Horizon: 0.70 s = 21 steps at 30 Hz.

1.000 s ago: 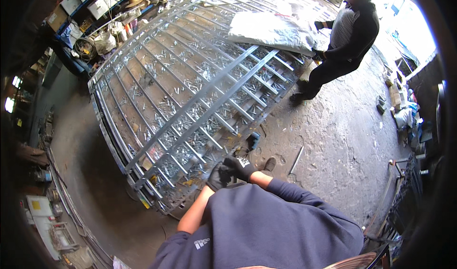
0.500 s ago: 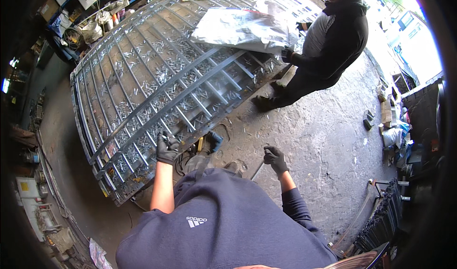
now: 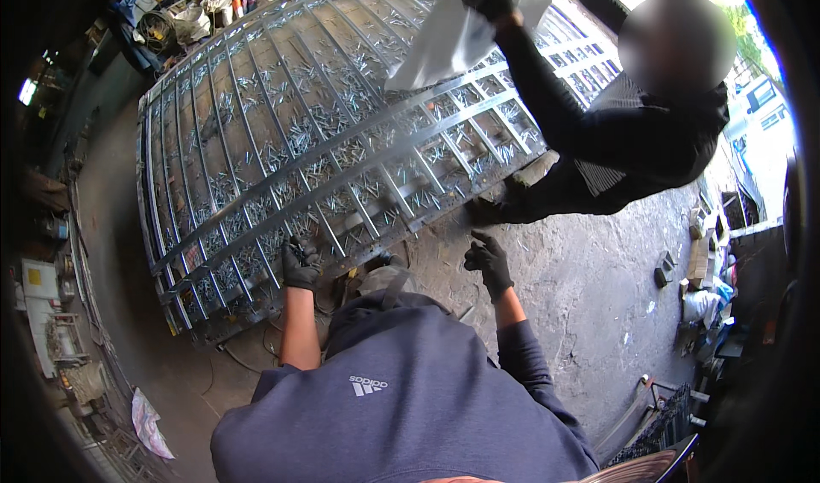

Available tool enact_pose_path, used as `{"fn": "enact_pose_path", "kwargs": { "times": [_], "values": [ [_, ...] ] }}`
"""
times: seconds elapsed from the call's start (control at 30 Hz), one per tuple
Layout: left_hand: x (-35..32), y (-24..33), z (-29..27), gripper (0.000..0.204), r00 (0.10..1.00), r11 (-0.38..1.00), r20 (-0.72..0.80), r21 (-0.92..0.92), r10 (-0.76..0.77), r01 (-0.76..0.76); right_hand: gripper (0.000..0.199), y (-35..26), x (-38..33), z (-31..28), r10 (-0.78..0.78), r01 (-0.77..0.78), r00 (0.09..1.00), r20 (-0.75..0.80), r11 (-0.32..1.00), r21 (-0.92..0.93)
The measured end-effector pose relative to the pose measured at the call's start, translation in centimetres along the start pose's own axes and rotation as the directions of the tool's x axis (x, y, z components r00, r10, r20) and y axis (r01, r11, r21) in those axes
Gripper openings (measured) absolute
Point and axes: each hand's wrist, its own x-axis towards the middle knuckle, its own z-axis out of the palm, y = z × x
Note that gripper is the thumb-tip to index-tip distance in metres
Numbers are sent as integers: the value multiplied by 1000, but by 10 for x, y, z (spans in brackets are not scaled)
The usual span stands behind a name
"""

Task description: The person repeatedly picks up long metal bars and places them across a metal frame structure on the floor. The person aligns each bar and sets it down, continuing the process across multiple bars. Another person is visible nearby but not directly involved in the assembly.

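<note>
Since the earlier frames the co-worker has stepped in much closer along the far edge of the metal gate and raised the plastic sheet higher, one gloved arm stretched up over the bars. Wearer's right hand, which was low near the floor half a second ago, is now lifted and held nearer the gate's lower edge.

Left hand: black glove, fingers curled closed around a bar at the near edge of the gate. What else, if anything, sits inside the grip cannot be told.

Right hand: black glove, fingers spread and loose, holding nothing, hanging over the concrete floor just beside the gate's edge, not touching it.

Gate: large, silver-grey, arched top, lying flat and filling the upper left of the view; many parallel bars with ornamental infill between them. Near corner lies directly ahead of the wearer, between the two hands.

Clutter of shelves and tools lies beyond the gate's far corner. Stacked items stand at the right, well apart.
</note>
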Motion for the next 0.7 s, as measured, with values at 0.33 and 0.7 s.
{"fn": "enact_pose_path", "kwargs": {
  "times": [0.33, 0.7],
  "values": [
    [84, -26, 46, 33, 997, 998, -69, -62, -23, 19, 59, -57, 111, 1, -166, 158, 985, -48, 976, -148],
    [42, -33, 7, 30, 985, 971, 60, -189, 159, -146, 89, -63, 276, 18, -286, 269, 951, 115, 586, -764]
  ]
}}
